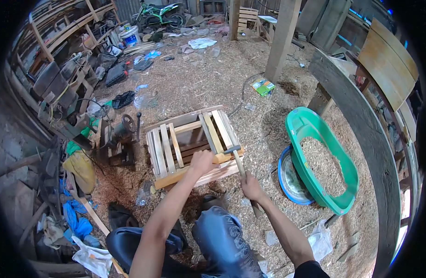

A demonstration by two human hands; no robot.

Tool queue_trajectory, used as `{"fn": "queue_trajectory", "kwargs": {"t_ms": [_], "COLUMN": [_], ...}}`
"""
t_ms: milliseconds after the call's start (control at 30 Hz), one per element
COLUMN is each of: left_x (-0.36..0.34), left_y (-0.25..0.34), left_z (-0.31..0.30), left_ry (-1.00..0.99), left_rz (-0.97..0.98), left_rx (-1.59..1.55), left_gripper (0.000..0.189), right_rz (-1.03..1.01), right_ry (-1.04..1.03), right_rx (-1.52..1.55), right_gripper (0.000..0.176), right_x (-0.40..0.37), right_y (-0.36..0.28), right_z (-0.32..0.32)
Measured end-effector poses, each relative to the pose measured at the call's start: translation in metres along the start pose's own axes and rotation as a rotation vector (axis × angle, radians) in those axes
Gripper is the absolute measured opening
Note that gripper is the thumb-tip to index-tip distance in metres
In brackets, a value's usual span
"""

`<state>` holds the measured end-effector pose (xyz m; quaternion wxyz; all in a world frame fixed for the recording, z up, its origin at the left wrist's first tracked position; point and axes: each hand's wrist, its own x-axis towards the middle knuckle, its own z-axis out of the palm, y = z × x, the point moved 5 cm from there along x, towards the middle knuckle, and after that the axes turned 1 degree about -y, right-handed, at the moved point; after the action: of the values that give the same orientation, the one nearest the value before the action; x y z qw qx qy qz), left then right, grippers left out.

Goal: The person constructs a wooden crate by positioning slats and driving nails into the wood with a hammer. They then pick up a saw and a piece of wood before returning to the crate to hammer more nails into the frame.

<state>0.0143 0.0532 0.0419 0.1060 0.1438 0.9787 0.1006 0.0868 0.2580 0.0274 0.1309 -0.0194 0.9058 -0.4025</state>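
A wooden slatted crate (167, 149) sits on the floor in front of my knees, with pale slats across its top and a gap in the middle. My left hand (203, 163) is closed over the yellowish front rail (171, 179) of this crate. In my right hand (251, 186) is a hammer (239, 163), gripped partway along its wooden handle. The dark hammer head lies over the crate's front right corner, beside the end of the rail. My left fingertips are hidden behind the hand.
Right of the crate, a green plastic tub (322, 189) full of shavings leans over a blue-rimmed basin (287, 197). A machine with a handwheel (128, 124) stands at left. Wooden post (282, 41) and long dark board (356, 102) rise on the right. Shavings and scraps cover the ground.
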Motion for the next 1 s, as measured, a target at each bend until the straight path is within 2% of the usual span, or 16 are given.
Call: {"fn": "queue_trajectory", "kwargs": {"t_ms": [100,200,333,500,600,700,800,833,967,1000], "left_x": [-0.009,-0.022,-0.035,-0.020,-0.019,-0.016,-0.020,-0.019,-0.008,-0.003], "left_y": [0.004,0.000,-0.003,-0.007,-0.011,-0.020,-0.021,-0.018,-0.002,0.001], "left_z": [-0.005,0.009,0.024,0.014,0.003,0.006,0.007,0.005,-0.001,0.003], "left_ry": [0.114,0.175,0.467,0.046,0.000,0.100,0.116,0.097,0.079,0.044], "left_rz": [0.000,-0.194,-0.037,-0.188,-0.143,-0.078,-0.104,-0.134,-0.166,-0.199], "left_rx": [-0.097,-0.185,-0.125,-0.059,-0.070,-0.140,-0.219,-0.227,-0.117,-0.114], "left_gripper": [0.059,0.054,0.050,0.055,0.055,0.057,0.063,0.077,0.095,0.094], "right_rz": [-0.003,-0.015,0.032,-0.014,0.000,0.007,-0.044,-0.060,-0.142,-0.153], "right_ry": [-0.017,-0.011,-0.020,0.017,-0.021,-0.042,-0.021,-0.012,0.015,0.022], "right_rx": [0.003,-0.006,-0.098,-0.087,-0.087,-0.101,-0.116,-0.127,-0.176,-0.194], "right_gripper": [0.034,0.032,0.036,0.032,0.033,0.032,0.028,0.027,0.023,0.022], "right_x": [0.004,0.007,-0.002,0.003,0.006,0.007,0.004,0.002,-0.007,-0.006], "right_y": [0.004,0.007,-0.019,-0.011,-0.007,-0.008,-0.010,-0.015,-0.040,-0.043], "right_z": [-0.005,-0.004,-0.010,-0.005,-0.006,-0.012,-0.014,-0.014,-0.014,-0.013]}}
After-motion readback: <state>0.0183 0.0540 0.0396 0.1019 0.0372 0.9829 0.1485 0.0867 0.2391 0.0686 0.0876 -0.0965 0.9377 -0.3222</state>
